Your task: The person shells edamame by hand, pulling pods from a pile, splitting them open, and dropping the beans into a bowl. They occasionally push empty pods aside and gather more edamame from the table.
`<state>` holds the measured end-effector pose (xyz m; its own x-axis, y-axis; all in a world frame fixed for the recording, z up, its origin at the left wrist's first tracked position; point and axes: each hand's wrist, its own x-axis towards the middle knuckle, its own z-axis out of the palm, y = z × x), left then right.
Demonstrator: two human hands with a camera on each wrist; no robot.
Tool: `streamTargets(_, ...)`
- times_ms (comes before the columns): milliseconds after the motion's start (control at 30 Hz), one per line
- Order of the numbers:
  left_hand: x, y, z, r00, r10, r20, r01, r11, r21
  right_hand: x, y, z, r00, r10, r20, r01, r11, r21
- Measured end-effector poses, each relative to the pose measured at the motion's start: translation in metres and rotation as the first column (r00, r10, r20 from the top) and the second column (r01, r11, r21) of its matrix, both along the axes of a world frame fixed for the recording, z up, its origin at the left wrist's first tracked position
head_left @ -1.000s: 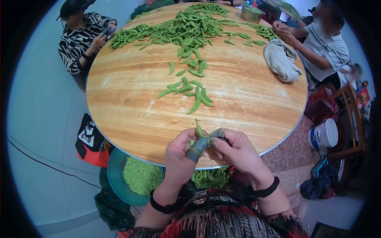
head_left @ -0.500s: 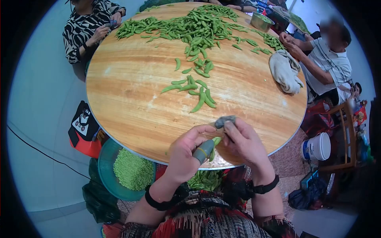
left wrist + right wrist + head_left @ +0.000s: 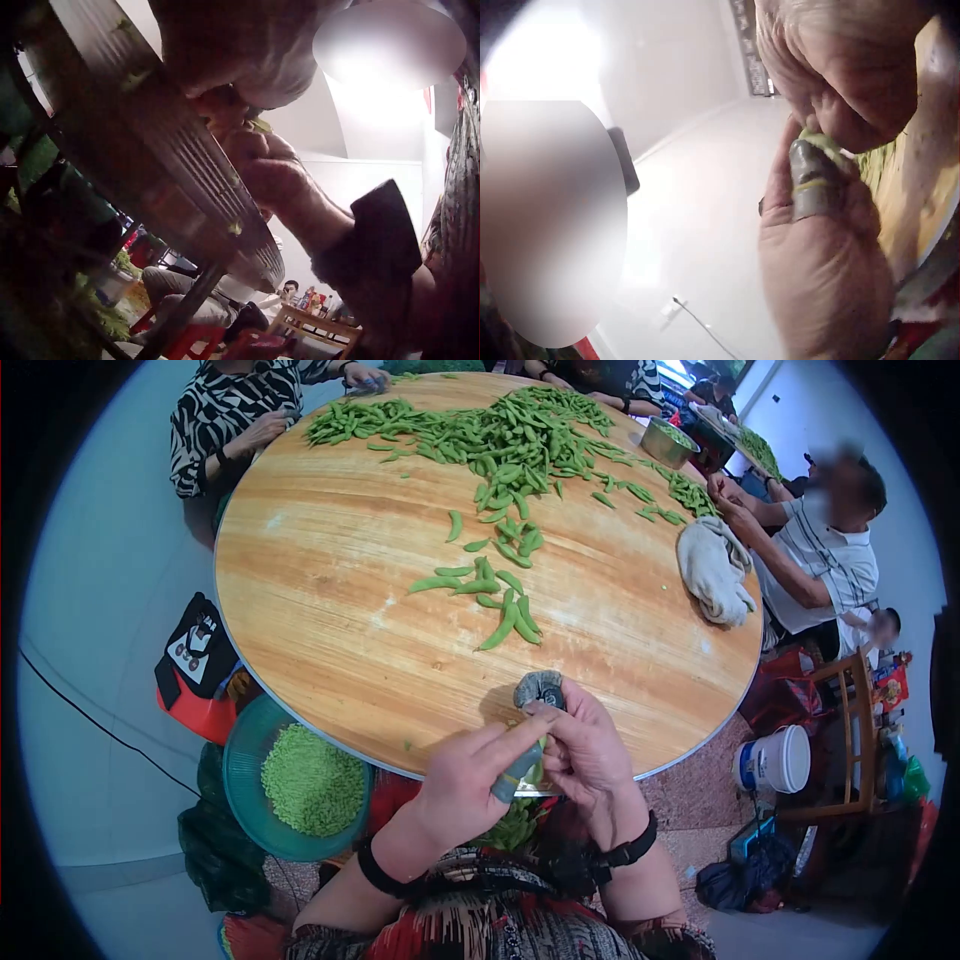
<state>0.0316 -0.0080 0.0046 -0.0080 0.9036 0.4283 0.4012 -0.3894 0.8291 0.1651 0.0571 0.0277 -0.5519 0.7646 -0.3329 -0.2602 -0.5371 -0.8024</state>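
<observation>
A green soybean pod (image 3: 537,768) is pinched by my left hand (image 3: 465,785), close over the near edge of the round wooden table. On that hand's thumb sits a grey finger cover (image 3: 817,195) with a yellow band. My right hand (image 3: 592,755) is against the left fingertips, its fingers curled at the pod's upper end; another grey cover (image 3: 540,688) is on one of its fingers. Both hands partly hide the pod, and a bit of its green (image 3: 821,140) shows between them in the right wrist view. Farther up the table lie several loose pods (image 3: 505,618).
A large pod heap (image 3: 530,440) covers the far part of the wooden table (image 3: 330,620). A grey cloth (image 3: 712,570) and a metal bowl (image 3: 668,444) lie at the right. Below left stands a green basin (image 3: 245,785) of shelled beans; a white bucket (image 3: 775,760) is lower right. Other people sit around.
Half a second ago my right hand was apart from the left; now it has come back down against the left fingers and pod. The head view has shifted slightly.
</observation>
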Motion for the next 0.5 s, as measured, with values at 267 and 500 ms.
streamTargets(267,0.004,0.009,-0.008,0.963,0.179,0.202,-0.206,0.971,0.119,-0.009,-0.005,-0.009,0.863,-0.165,-0.478,0.01,0.951,-0.31)
streamTargets(500,-0.027,0.013,-0.012,0.415,0.182,0.891,0.106,0.963,-0.246,-0.005,0.026,0.017,0.696,-0.06,0.716,-0.663,0.329,0.672)
